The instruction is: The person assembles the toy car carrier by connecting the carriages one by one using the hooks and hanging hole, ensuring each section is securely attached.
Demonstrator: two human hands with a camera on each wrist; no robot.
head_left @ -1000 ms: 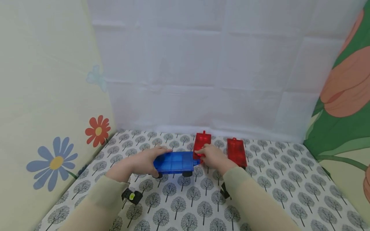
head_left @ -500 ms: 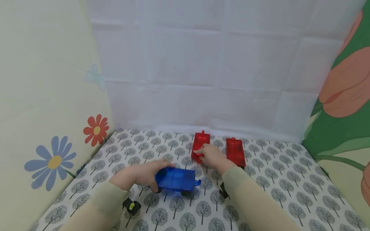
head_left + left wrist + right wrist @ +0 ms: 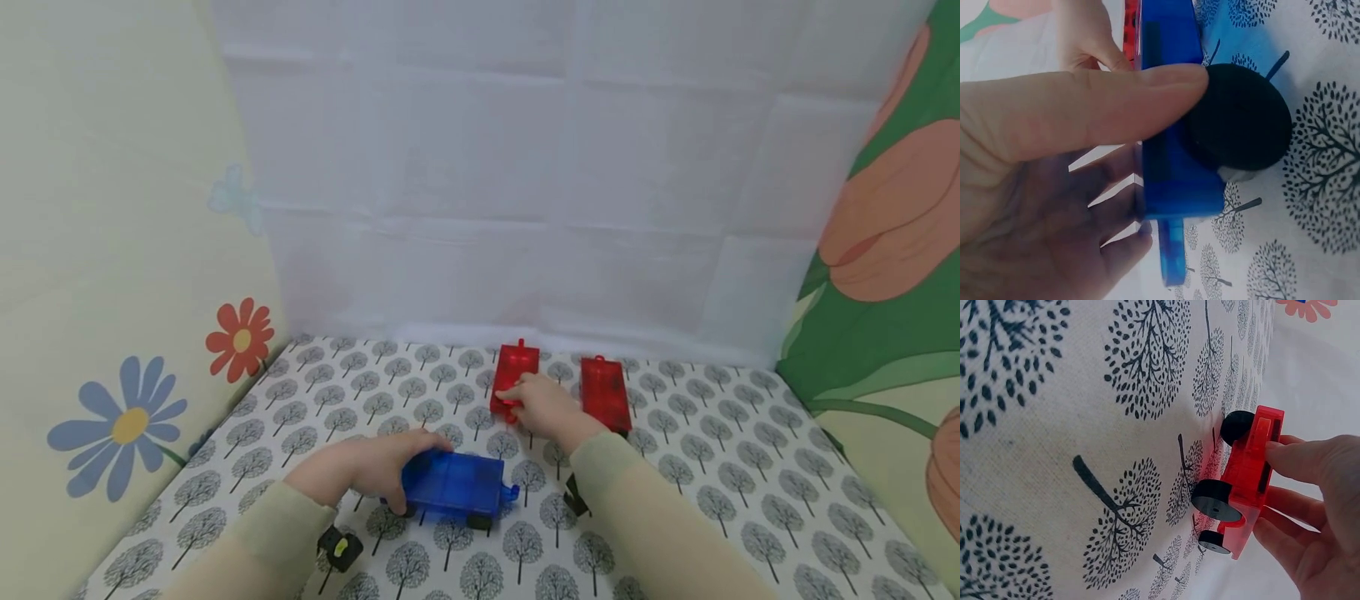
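Observation:
My left hand (image 3: 375, 467) grips the back end of a blue see-through toy wagon (image 3: 453, 485) with black wheels and a small hook on its front end. In the left wrist view the thumb (image 3: 1172, 78) lies on the wagon's side by a wheel, and the other fingers reach across to the far side. My right hand (image 3: 551, 408) holds the near end of a red see-through toy wagon (image 3: 517, 367), thumb on one side and fingers on the other. Its black wheels (image 3: 1216, 500) show in the right wrist view. A gap of patterned cloth separates the two wagons.
A second red wagon (image 3: 606, 396) stands just right of the held one, close beside my right wrist. White cloth printed with trees (image 3: 712, 467) covers the table. A white sheet (image 3: 480, 167) hangs at the back, with flowered panels on both sides.
My left hand has drawn the blue wagon back towards me, away from the red one, so its hook has come clear of the red wagon's near end. The right hand has stayed in place.

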